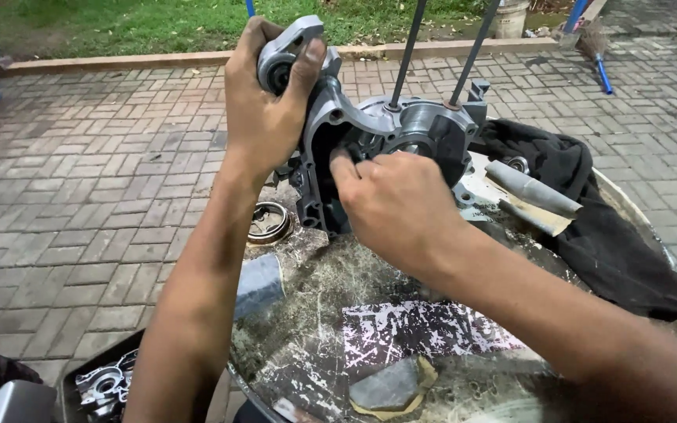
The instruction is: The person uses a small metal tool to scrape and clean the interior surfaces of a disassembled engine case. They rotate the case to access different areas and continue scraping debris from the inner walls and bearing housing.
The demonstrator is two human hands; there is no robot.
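Fingers of my right hand are buried in the grey engine casing at twelve o'clock on the round bench, grip hidden. My left hand clamps the casing's upper lug. Black cloth at three o'clock half-covers a grey shaft.

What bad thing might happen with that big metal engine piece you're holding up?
The engine case stands tilted near the round table's edge, held at its top by the left hand; a slip may tip it onto the bricks. The right hand reaches inside, so fingers might get pinched. Loose shafts nearby may roll.
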